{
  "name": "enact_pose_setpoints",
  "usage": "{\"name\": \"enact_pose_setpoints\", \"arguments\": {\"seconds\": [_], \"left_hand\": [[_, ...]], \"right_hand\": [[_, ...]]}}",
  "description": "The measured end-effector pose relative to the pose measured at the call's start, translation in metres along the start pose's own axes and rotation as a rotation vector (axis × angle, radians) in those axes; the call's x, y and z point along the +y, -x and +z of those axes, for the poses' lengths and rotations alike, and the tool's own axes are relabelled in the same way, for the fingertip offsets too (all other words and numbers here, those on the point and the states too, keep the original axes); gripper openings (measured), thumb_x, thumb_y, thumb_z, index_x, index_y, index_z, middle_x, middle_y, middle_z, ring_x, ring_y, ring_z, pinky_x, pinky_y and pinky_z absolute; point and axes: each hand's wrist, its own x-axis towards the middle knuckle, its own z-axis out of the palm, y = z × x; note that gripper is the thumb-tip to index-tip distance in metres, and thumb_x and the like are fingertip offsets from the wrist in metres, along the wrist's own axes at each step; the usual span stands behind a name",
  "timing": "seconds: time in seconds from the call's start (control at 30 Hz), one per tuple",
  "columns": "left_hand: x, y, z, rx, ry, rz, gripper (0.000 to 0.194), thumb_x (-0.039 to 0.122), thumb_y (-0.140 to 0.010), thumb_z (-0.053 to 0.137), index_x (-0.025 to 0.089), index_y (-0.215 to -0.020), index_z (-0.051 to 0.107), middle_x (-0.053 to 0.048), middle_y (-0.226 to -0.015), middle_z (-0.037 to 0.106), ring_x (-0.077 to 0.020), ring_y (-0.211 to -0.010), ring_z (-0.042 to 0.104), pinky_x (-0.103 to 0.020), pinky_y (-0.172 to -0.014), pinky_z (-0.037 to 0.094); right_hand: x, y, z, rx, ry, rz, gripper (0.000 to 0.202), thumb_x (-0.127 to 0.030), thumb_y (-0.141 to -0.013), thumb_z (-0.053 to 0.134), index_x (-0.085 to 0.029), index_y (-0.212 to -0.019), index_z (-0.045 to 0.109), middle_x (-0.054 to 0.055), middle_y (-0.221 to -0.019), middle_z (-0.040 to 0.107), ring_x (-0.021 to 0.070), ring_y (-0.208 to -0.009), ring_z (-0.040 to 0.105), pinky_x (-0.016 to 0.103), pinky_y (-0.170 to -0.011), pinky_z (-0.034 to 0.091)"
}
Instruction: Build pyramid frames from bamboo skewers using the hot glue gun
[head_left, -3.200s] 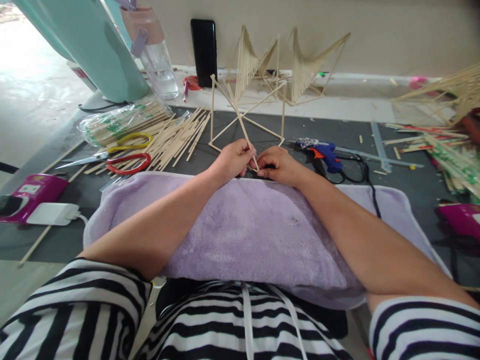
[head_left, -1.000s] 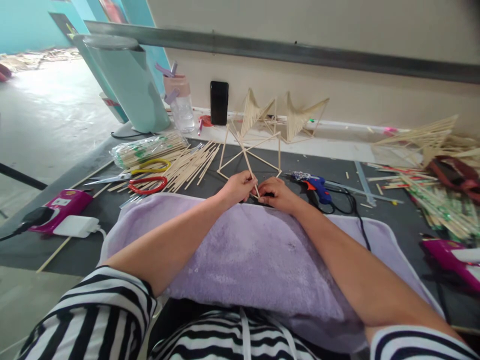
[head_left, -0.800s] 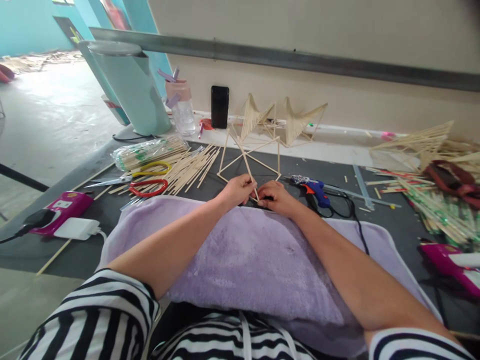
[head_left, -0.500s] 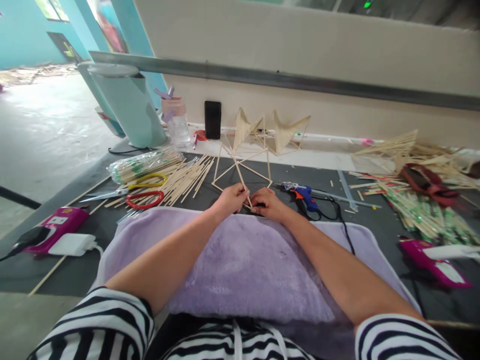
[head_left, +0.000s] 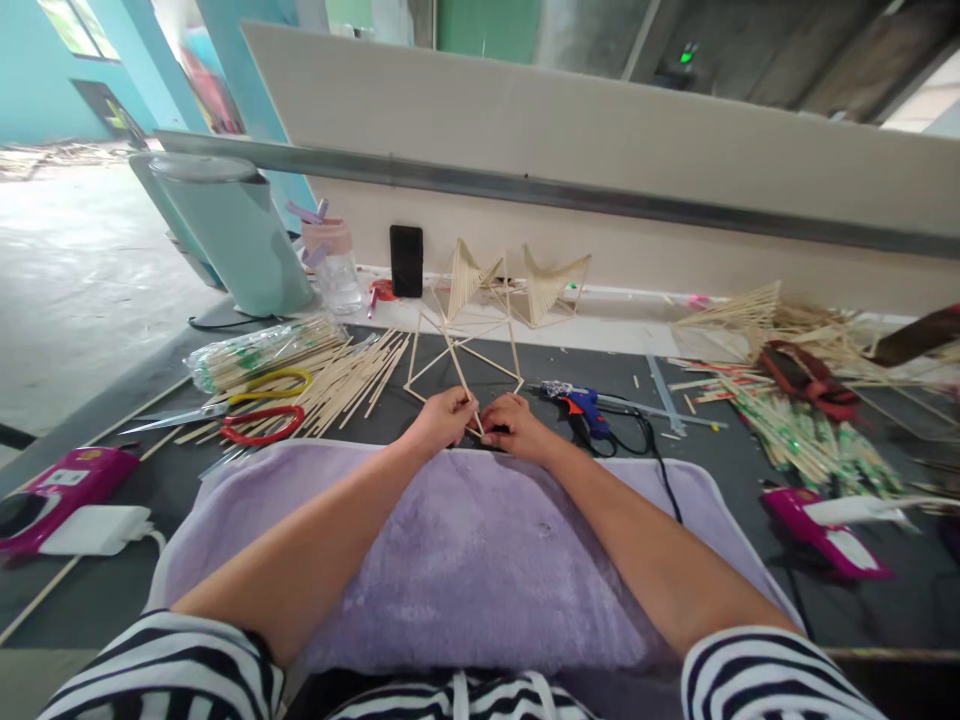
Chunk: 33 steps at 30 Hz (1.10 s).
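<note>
Before me stands an open frame of thin wooden sticks (head_left: 461, 370), joined at angles. My left hand (head_left: 444, 418) is closed, its fingers pinching a slanting stick close to the frame's near corner. My right hand (head_left: 517, 428) is also closed, with thumb and fingertips at the lower end of that same corner. The fingers partly cover the joint there. Just right of my right hand lies a blue glue gun (head_left: 581, 405) with an orange trigger. A purple cloth (head_left: 480, 560) spreads beneath my forearms.
To the left lie loose sticks (head_left: 367, 375), scissors (head_left: 262, 425) with red and yellow handles, and a magenta power strip (head_left: 82, 480). Behind stand a phone (head_left: 406, 262), a bottle (head_left: 334, 270) and finished-looking stick models (head_left: 555, 285). Another magenta power strip (head_left: 825, 535) and stick bundles (head_left: 795, 430) lie right.
My view has turned slightly right and up, so the scene sits further left and lower. Both hands keep nearly the same grip at the frame's near corner.
</note>
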Motion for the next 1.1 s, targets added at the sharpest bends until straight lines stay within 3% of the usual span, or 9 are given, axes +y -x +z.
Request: {"name": "enact_pose_setpoints", "arguments": {"seconds": [0.53,0.8,1.0,1.1], "left_hand": [[-0.004,-0.004,0.000,-0.005,0.015,0.002,0.017,0.034,-0.085,0.050,0.018,-0.077,0.053,0.006,-0.062,0.058,-0.0035,-0.034,0.043,-0.018,-0.036,0.030],[-0.003,-0.005,-0.001,0.000,0.015,-0.028,0.017,0.034,-0.083,0.051,0.019,-0.076,0.052,0.006,-0.059,0.059,-0.0040,-0.035,0.044,-0.018,-0.038,0.031],[0.004,-0.005,-0.002,-0.012,-0.022,-0.033,0.018,0.033,-0.085,0.051,0.019,-0.074,0.053,0.008,-0.045,0.049,-0.0057,-0.035,0.041,-0.018,-0.040,0.030],[0.008,-0.003,-0.002,-0.010,-0.001,-0.023,0.016,0.032,-0.085,0.052,0.018,-0.077,0.053,0.005,-0.058,0.058,-0.0043,-0.037,0.042,-0.018,-0.040,0.031]], "right_hand": [[0.001,0.001,0.000,0.036,-0.034,-0.035,0.040,-0.057,-0.085,0.059,-0.019,-0.079,0.069,0.007,-0.095,0.073,0.0205,-0.096,0.062,0.044,-0.098,0.023],[-0.007,-0.001,-0.003,0.026,-0.007,-0.013,0.025,-0.043,-0.086,0.065,-0.019,-0.079,0.070,0.004,-0.090,0.073,0.0193,-0.096,0.062,0.043,-0.099,0.022],[-0.012,-0.004,-0.009,-0.026,0.021,0.026,0.015,-0.031,-0.082,0.071,-0.017,-0.077,0.069,0.003,-0.091,0.073,0.0179,-0.095,0.062,0.041,-0.099,0.022],[-0.010,-0.006,-0.010,-0.029,0.029,-0.005,0.018,-0.033,-0.083,0.070,-0.017,-0.076,0.068,0.004,-0.092,0.073,0.0172,-0.093,0.062,0.039,-0.098,0.025]]}}
